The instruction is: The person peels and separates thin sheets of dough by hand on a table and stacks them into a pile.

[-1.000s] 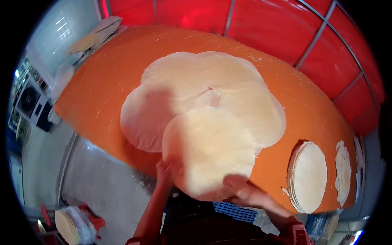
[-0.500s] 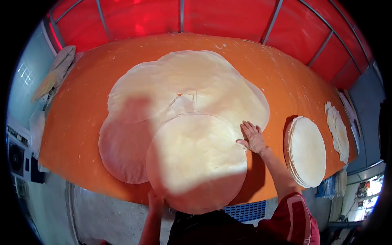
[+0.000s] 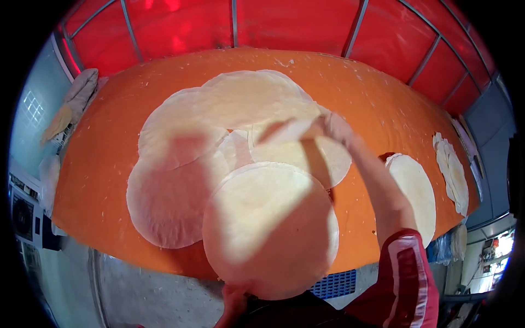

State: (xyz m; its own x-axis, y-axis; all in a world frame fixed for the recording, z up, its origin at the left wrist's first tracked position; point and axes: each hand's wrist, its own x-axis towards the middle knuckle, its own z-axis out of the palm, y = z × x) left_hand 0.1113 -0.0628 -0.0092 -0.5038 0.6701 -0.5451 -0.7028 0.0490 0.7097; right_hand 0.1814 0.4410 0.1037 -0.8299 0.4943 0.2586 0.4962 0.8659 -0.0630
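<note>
A thin round dough sheet (image 3: pixel 273 218) lies nearest me, its lower edge reaching past the table's front edge. My left hand (image 3: pixel 235 296) is closed at that lower edge, fingers partly hidden beneath it. Behind it, several overlapping dough sheets (image 3: pixel 246 101) spread in a ring, with small pieces (image 3: pixel 235 147) in the middle. My right hand (image 3: pixel 332 127) is raised over the ring's right part, smeared by motion. It seems closed on a pale, blurred elongated thing (image 3: pixel 292 131), whose kind I cannot make out. Its shadow falls across the sheets below.
On the right of the orange table (image 3: pixel 372 93) sits a stack of round sheets (image 3: pixel 415 191), partly behind my forearm. Farther right are folded sheets (image 3: pixel 451 172). Cloth (image 3: pixel 82 90) lies at the far left corner. A blue crate (image 3: pixel 334 284) shows below the front edge.
My right hand has left the front sheet's right edge and moved up and left over the ring, with a pale thing at its fingers. The front sheet and left hand sit slightly lower and farther right.
</note>
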